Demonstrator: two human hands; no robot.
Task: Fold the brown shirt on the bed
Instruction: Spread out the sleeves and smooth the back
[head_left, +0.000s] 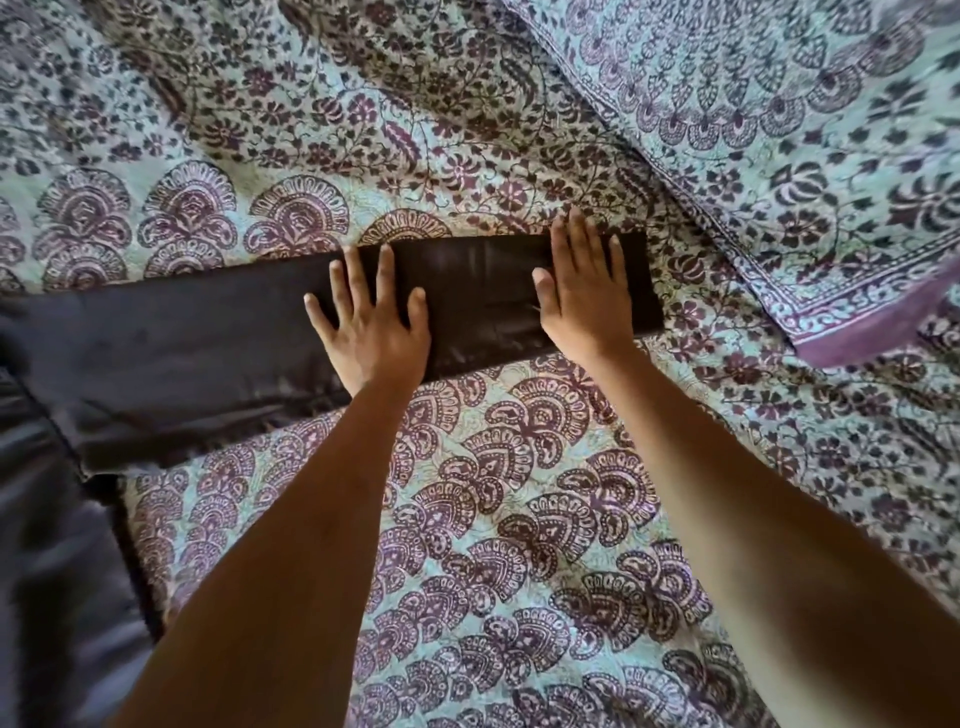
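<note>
Fingers (384, 270) of both hands splayed flat, gripping nothing, pressing brown shirt (483, 296) sleeve on bed (519, 493): thin, limp, slightly glossy fabric, probably slippery; lift by sleeve-end corners.

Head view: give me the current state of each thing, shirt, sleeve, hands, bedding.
Brown shirt: spread flat on the bed, not yet folded up.
Sleeve: stretched out straight, lying flat.
Left hand: open, palm pressed on the sleeve.
Right hand: open, flat near the cuff.
Bedspread: laid out, slightly rumpled.
Pillow: lying beyond the cuff.
</note>
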